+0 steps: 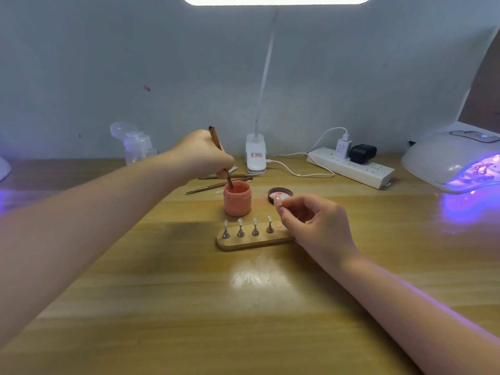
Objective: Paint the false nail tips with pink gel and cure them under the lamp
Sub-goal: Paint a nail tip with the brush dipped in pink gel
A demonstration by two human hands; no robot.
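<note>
Brush [220, 155] in pink gel jar [237, 198]

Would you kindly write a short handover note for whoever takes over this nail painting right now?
Left hand: grips the brush, tip dipped in the open pink gel jar.
Right hand: pinches one nail tip, already pinkish, above the wooden stand.
Stand: four tips on their pegs look clear and unpainted; the right-end spot is vacant.
Jar lid lies behind the right hand.
Curing lamp sits far right, glowing violet.
Done: at most the held tip has colour.
Left: finish it, paint the other four, cure all.
</note>
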